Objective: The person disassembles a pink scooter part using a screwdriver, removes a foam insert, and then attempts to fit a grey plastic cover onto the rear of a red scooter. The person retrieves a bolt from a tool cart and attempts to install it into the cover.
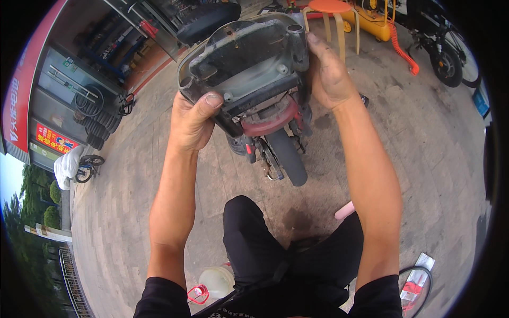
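A dark, dirty rear rack or bracket with round tubes at both sides spans the upper middle, over a scooter's red tail piece and rear tire. My left hand grips its left side, thumb on the near edge beside the tube. My right hand is closed around its right side by the other tube. The fingertips of both hands are mostly hidden behind the part. A black seat shows beyond it.
An orange stool, yellow compressor with coiled hose and parked bike stand at upper right. Stacked tires lie by the shopfront at left. A plastic jug and flat silver package sit beside my knees.
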`<state>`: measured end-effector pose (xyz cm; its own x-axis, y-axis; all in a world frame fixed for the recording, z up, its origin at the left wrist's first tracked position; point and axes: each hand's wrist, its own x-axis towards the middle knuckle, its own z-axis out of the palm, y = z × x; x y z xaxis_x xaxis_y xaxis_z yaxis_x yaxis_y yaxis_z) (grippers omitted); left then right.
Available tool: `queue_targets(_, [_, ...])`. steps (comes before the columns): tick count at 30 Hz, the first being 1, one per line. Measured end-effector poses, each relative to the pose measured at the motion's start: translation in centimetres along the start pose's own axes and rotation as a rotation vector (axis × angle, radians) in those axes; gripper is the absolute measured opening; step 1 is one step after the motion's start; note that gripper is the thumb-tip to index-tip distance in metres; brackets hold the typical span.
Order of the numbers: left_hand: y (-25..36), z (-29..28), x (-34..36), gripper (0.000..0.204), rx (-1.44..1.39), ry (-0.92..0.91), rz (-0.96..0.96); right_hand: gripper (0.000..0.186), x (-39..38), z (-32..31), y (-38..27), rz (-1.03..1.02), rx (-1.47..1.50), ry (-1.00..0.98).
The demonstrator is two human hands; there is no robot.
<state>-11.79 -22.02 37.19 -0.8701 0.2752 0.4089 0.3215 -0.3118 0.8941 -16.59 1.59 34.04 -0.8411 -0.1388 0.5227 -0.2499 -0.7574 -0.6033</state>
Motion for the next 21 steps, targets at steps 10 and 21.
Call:
queue_targets(10, [0.7, 0.0, 0.6, 0.056, 0.127, -0.037, 0.009, 0.034, 0.7, 0.0, -0.4, 0.003, 0.043, -0.039])
queue_targets(21, [1.4, 0.9, 0.7, 0.041, 0.256, 0.075, 0.018, 0.037, 0.7, 0.6, -1.4, -0.026, -0.035, -0.058])
